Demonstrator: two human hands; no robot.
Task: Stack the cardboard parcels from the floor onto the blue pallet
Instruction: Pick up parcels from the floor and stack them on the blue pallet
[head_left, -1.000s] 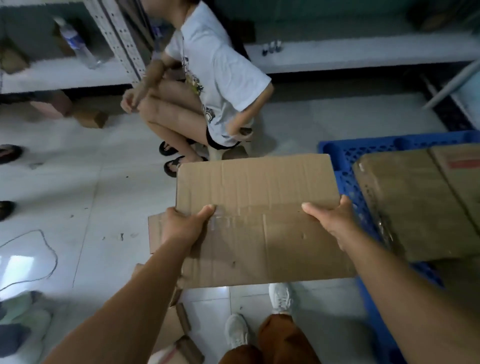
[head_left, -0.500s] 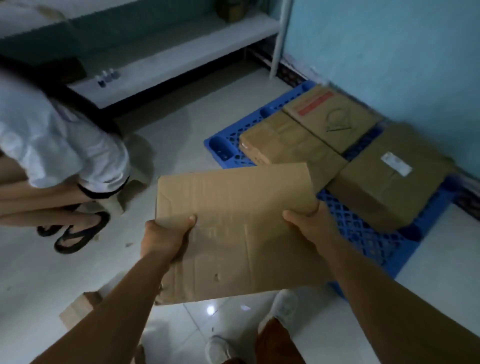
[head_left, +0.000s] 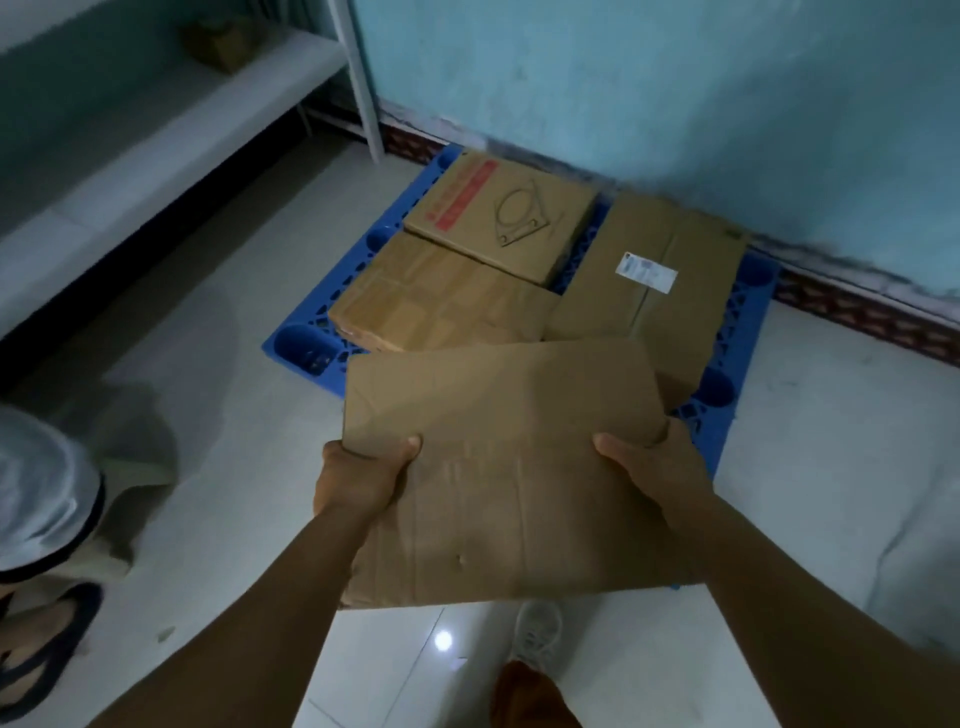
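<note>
I hold a flat brown cardboard parcel (head_left: 509, 467) in front of me, over the near edge of the blue pallet (head_left: 306, 345). My left hand (head_left: 358, 478) grips its left side and my right hand (head_left: 654, 473) grips its right side. Three parcels lie on the pallet: one with a red stripe (head_left: 498, 218) at the back left, a plain one (head_left: 436, 301) in front of it, and one with a white label (head_left: 654, 280) on the right. The held parcel hides the pallet's near part.
The pallet sits against a teal wall (head_left: 649, 88). A white shelf (head_left: 156, 156) runs along the left, its upright (head_left: 363, 88) near the pallet's far corner. A crouching person (head_left: 41, 493) in a sandal is at the left edge. My shoe (head_left: 537, 634) stands on the white tiled floor.
I have turned right toward the pallet, carrying the parcel. The pallet and its three parcels have come to the centre of view, and the crouching person has slid to the left edge.
</note>
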